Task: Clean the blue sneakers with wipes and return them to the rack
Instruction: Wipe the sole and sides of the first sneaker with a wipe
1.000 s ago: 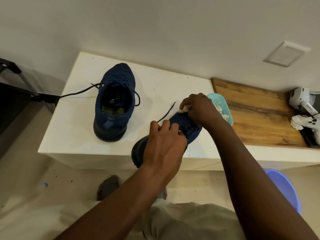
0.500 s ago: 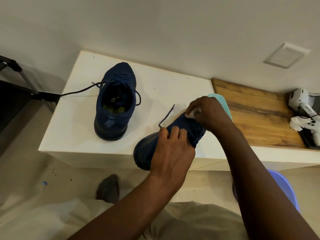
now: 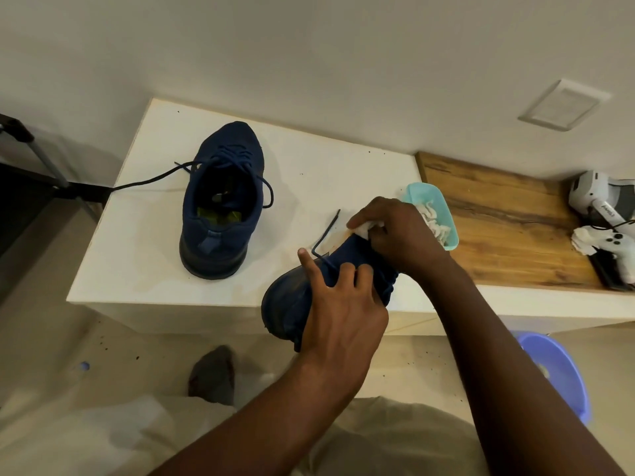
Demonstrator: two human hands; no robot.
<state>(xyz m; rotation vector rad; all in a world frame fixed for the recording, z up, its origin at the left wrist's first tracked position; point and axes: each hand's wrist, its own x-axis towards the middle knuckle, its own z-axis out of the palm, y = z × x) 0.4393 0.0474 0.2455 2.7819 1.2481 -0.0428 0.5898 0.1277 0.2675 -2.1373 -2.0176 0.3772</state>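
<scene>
**Edges and room.** The white table (image 3: 137, 242) ends in a front edge that runs under your hands. The held sneaker (image 3: 288, 304) crosses that edge, heel end over the floor and toe end over the top. The second sneaker (image 3: 220, 207) stands upright on the table to the left, heel toward you and near the front edge. Its lace (image 3: 144, 182) trails off the left edge. A bare strip of white top lies between the two shoes. A teal dish (image 3: 453, 235) holding crumpled wipes sits just behind your right hand (image 3: 402, 235), where the white top meets the wooden top (image 3: 508, 214). A purple basin (image 3: 567, 379) stands on the floor below your right forearm.

**Writing.** A white device (image 3: 598, 197) at the right edge carries dark lettering, too small to read. A white game controller (image 3: 608, 243) lies just in front of it. No brand can be read on either shoe.

**Grip.** Your left hand (image 3: 338, 314) curls round the upper of the held sneaker, index finger stretched out along it, dark sole turned to the left. Your right hand pinches a white wipe (image 3: 360, 231) and presses it on the shoe's toe end, so the shoe lies between both hands.
</scene>
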